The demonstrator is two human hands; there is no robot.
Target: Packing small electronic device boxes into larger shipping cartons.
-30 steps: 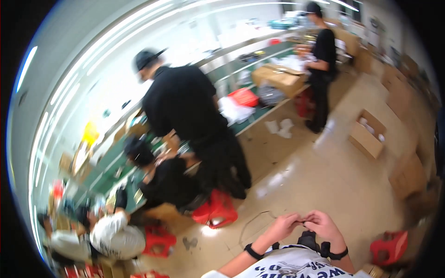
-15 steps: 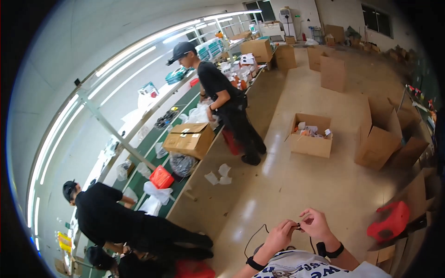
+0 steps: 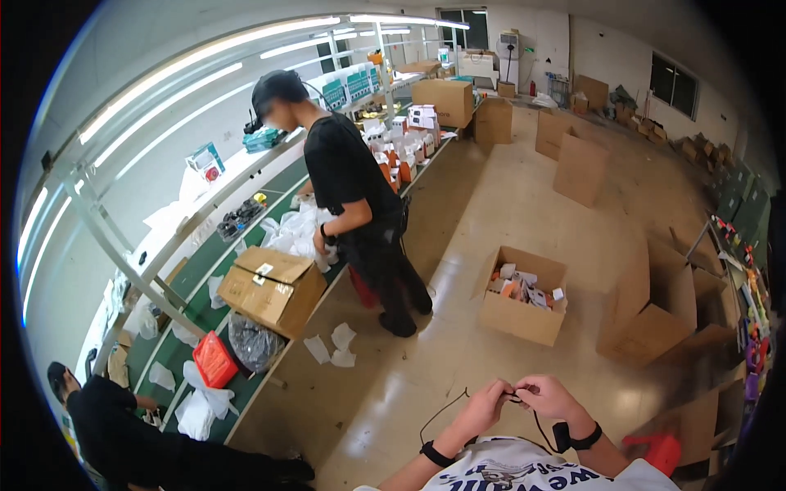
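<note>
Head view: left hand (image 3: 489, 407) and right hand (image 3: 547, 398) pinch a black cable (image 3: 514, 398) between their fingertips, on the near side of the open box (image 3: 520, 321). Left of that box, a co-worker (image 3: 352, 176) stands at the green tabletop (image 3: 202, 304); right of it sits a larger carton (image 3: 645, 329).

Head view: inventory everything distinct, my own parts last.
Thin black cable: one, black, lower centre.
Open cardboard box of small packages: one, brown, floor ahead.
Tall open cardboard boxes: several, brown, floor right.
Long green workbench: one, green, left.
Creased cardboard box: one, brown, on workbench.
Red plastic basket: one, red, on workbench.
White plastic bags: several, white, on workbench.
Thin white scraps: three, white, floor beside workbench.
Small printed boxes: many, white-and-orange, far workbench.
Red plastic stool: one, red, lower right.
Co-workers: at least two, black-clothed, at workbench.
Black wristbands: two, black, lower centre.
Left hand: one, bare, pinching cable.
Right hand: one, bare, pinching cable.
</note>
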